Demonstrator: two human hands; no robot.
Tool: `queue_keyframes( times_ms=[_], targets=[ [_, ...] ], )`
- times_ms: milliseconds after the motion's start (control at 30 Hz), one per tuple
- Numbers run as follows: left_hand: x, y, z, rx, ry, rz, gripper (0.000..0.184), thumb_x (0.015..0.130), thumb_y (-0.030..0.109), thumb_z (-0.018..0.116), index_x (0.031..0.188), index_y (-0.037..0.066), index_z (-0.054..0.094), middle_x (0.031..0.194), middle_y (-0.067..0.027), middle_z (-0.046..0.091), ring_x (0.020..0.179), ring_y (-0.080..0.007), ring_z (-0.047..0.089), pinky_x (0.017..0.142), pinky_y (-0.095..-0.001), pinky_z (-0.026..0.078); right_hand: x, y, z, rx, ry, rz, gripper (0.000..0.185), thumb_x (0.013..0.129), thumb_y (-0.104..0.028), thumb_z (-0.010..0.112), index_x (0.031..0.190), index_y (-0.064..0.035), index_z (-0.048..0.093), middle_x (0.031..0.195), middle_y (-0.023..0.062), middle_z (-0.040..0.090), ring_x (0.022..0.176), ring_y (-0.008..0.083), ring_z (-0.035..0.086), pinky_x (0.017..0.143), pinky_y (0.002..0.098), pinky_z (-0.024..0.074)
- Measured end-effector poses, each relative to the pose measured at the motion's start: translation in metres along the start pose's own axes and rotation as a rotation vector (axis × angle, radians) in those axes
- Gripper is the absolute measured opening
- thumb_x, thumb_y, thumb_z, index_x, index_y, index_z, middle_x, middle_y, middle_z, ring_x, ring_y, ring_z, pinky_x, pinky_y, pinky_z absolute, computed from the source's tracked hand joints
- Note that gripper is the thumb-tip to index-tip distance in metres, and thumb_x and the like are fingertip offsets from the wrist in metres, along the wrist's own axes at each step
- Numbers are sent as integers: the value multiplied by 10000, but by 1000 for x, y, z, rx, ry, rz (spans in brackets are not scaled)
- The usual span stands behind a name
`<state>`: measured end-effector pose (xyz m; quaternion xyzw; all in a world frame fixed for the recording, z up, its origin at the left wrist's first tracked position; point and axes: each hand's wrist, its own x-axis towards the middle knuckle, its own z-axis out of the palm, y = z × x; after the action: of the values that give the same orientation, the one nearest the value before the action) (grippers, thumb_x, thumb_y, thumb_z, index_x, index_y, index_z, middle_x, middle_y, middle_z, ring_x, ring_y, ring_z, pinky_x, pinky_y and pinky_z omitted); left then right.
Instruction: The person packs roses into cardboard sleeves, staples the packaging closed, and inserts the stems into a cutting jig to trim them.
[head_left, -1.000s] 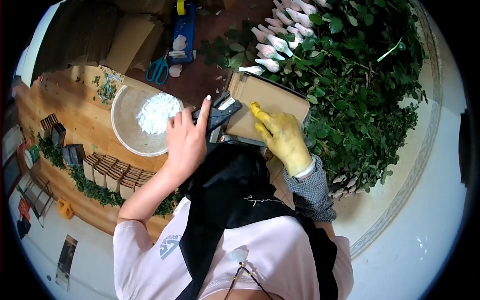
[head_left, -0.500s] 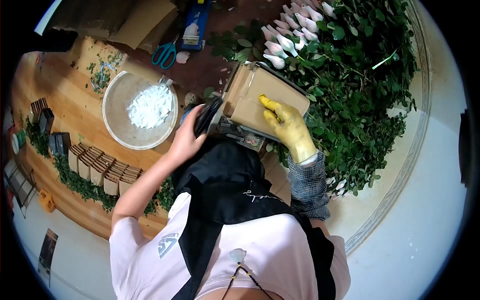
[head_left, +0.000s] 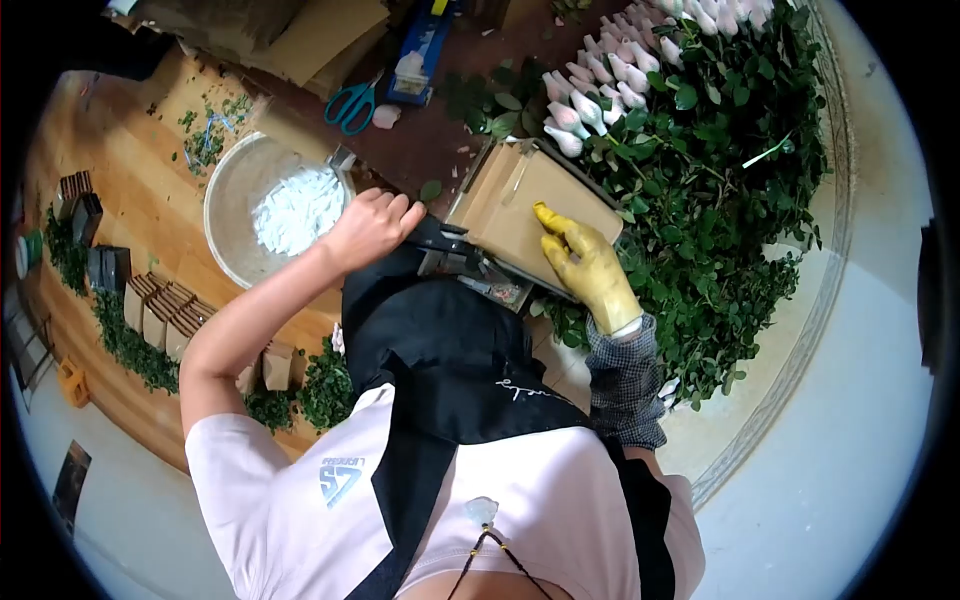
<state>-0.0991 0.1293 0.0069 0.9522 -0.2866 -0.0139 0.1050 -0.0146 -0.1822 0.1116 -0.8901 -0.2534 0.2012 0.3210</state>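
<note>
My left hand (head_left: 372, 232), bare, is closed in a fist on a black strap-like piece (head_left: 440, 236) at the near left edge of a cardboard-covered box (head_left: 530, 205). Its exact kind is hard to make out. My right hand (head_left: 585, 262), in a yellow glove, lies against the right part of the cardboard with its fingers apart. The cardboard sits tilted in a dark-edged frame.
A round tub (head_left: 222, 215) of white pieces (head_left: 298, 212) stands left. Blue scissors (head_left: 350, 108) and a blue tool (head_left: 412, 70) lie beyond. Pink-white netted rosebuds (head_left: 605, 85) with leafy stems (head_left: 700, 230) fill the right. Cardboard-wrapped bundles (head_left: 165, 310) line the floor.
My left hand has pulled back left from the box edge and closed into a fist, the black piece stretching out. My right hand stays on the cardboard. The view has shifted slightly.
</note>
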Motion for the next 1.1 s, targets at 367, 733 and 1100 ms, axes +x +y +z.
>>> queue_keyframes(
  times_ms=[367,733,1100],
  targets=[
    [92,-39,4,-2009,-607,-849,278,996,231,593,1184,26,592,1056,-83,722,820,-167,710,639,-257,533,5,-6,0,-93,69,44,301,884,-93,680,1184,-91,694,956,147,720,810,345,680,725,419,551],
    [154,-82,-32,-1652,-976,-665,358,1022,282,546,1185,-31,612,1035,-161,723,842,-228,719,731,-320,596,1,-10,0,-134,128,51,277,866,-98,688,1141,-110,719,835,128,709,694,306,653,652,420,530],
    [113,-26,-20,-1906,-546,-878,289,1010,285,543,1059,3,577,850,-86,640,739,-184,626,674,-310,525,-33,-25,16,-210,381,47,335,890,-154,669,1225,-141,657,825,113,661,707,310,610,648,458,495]
  ],
)
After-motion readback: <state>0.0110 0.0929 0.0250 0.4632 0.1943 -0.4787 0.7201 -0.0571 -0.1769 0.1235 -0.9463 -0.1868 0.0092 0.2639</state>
